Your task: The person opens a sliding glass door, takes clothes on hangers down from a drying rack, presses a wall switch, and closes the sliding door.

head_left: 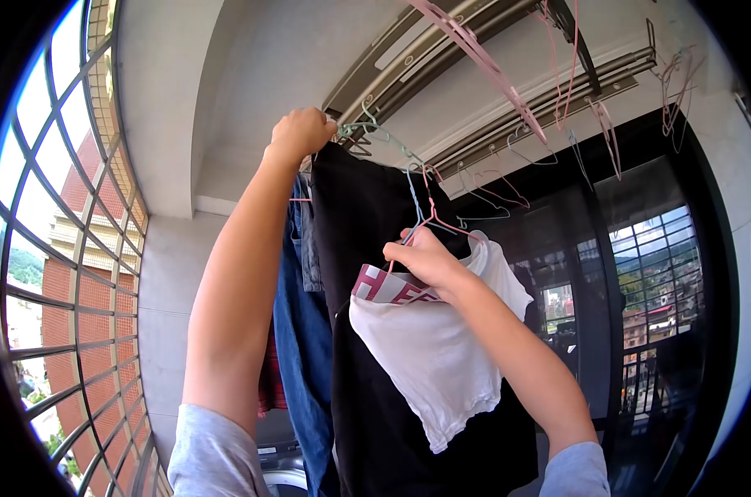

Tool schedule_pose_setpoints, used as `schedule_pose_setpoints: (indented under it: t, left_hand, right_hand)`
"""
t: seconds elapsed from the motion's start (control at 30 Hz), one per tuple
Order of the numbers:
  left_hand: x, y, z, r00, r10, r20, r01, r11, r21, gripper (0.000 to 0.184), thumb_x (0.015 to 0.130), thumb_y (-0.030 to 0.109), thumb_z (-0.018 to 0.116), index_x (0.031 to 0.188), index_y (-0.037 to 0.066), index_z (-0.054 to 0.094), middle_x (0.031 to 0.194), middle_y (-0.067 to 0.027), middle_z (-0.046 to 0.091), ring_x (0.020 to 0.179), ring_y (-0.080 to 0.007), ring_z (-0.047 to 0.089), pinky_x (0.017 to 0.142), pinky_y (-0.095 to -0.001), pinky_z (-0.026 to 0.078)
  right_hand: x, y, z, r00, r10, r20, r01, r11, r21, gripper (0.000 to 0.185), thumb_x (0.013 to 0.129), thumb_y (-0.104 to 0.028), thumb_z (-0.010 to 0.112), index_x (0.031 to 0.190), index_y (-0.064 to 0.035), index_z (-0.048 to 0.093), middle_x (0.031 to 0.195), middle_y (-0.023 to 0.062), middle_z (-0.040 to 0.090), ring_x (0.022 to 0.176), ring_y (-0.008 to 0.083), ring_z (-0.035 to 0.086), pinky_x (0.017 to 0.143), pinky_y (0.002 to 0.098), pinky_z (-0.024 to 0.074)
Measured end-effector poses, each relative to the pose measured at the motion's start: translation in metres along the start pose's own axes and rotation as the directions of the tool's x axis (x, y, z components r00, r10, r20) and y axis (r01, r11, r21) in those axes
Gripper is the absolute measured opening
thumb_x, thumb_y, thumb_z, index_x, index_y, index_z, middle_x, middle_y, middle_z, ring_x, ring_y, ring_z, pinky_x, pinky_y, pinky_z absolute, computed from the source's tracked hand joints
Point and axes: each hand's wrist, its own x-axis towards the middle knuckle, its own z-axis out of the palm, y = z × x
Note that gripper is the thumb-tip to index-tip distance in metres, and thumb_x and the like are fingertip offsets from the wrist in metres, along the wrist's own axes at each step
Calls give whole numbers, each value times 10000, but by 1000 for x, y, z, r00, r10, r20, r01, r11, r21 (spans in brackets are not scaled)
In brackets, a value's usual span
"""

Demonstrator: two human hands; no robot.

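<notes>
My left hand is raised and closed at the upper left corner of a pair of black trousers; its fingertips are partly hidden. A green hanger runs along the trousers' top edge. Lower down, my right hand is closed around the lower part of a pink hanger. White briefs with a pink-and-white lettered waistband hang just below that hand. A blue hanger sits close beside the pink one, and a white shirt hangs behind.
Blue jeans and a red checked garment hang on the left. Overhead are metal drying rails with several hangers. A barred window flanks the left, dark glass doors the right. A washing machine stands below.
</notes>
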Motion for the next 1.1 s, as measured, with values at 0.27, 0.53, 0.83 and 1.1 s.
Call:
schedule_pose_setpoints:
  t: [0.27,0.53,0.83,1.1]
  left_hand:
    - [3,-16,21,808,10,588,588,11,-809,287,1029,192,411,1041,-54,558,1055,-217,687,927,-297,691,808,-390,598]
    - [-5,-12,42,813,-121,570,517,-300,-802,256,1053,158,338,1114,-45,482,1016,-191,689,975,-318,665,927,-437,550]
    - [-11,-19,40,863,-281,420,314,-354,-881,218,1035,131,383,1122,-51,465,1087,-189,652,1057,-360,633,953,-497,528]
    - [-41,-14,13,825,-322,465,300,-447,-842,179,1034,135,397,1081,-25,461,1063,-162,638,1093,-369,618,981,-511,511]
  right_hand:
    - [15,32,-3,999,-37,-30,39,998,42,202,770,-166,656,817,1,553,706,-23,485,659,53,427,629,234,387]
    - [19,22,-3,996,-9,-84,11,1000,29,348,769,-176,660,1003,51,539,687,-35,463,608,52,407,590,234,368]
    - [26,15,-4,997,-32,-73,35,998,42,404,755,-192,665,1032,65,523,678,-37,439,618,51,397,592,232,354]
    - [33,20,4,994,-66,-92,70,997,38,516,752,-184,663,1140,92,465,785,-7,518,726,76,450,736,231,387]
